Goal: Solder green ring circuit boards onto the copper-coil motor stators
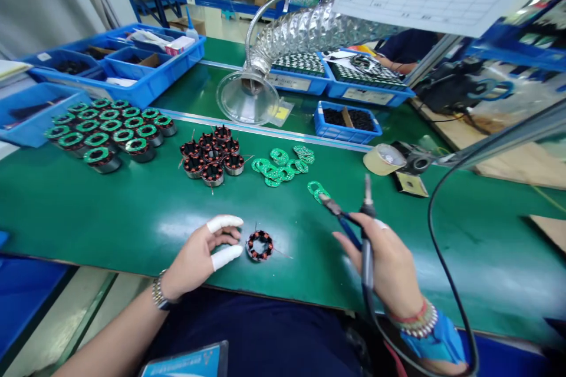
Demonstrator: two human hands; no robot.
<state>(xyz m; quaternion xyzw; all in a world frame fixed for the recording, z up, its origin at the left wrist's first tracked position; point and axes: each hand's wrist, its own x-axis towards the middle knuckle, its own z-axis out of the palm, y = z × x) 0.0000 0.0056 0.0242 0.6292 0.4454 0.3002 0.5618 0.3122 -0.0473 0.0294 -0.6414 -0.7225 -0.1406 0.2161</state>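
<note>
Gripping a soldering iron (367,259) and blue-handled tweezers (345,225) together, the right hand (380,265) curls closed, tweezer tips just beside a green ring board (316,189). The spread left hand (197,256) sits just beside a wound stator (259,245), lying flat, hole upward, round without a long axis.

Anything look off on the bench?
Minor: the green ring circuit boards lie in a loose, overlapping heap, and two stray boards sit apart from it, near the tip of the blue-handled tweezers in the right hand. Nothing else stands out.
</note>
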